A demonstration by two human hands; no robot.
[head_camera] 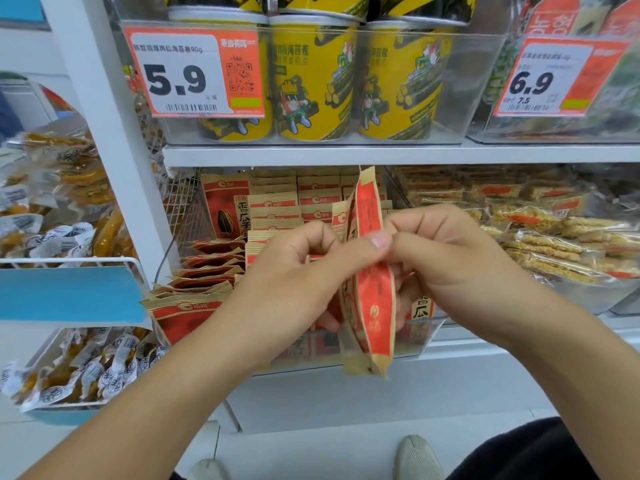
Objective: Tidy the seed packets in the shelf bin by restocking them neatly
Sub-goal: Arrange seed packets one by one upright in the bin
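Your left hand (298,268) and right hand (446,258) meet in front of the clear plastic shelf bin (427,327), together pinching a small upright stack of red-and-tan paper seed packets (372,292) held edge-on, likely so you can square them before slotting them in. Your fingers are curled tight round the stack. Behind it, more seed packets stand in rows (277,206); others lie slumped at the bin's left (194,289).

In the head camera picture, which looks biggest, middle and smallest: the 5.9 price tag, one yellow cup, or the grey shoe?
1. 5.9 price tag
2. yellow cup
3. grey shoe, partly cut off by the frame edge, so unsure.
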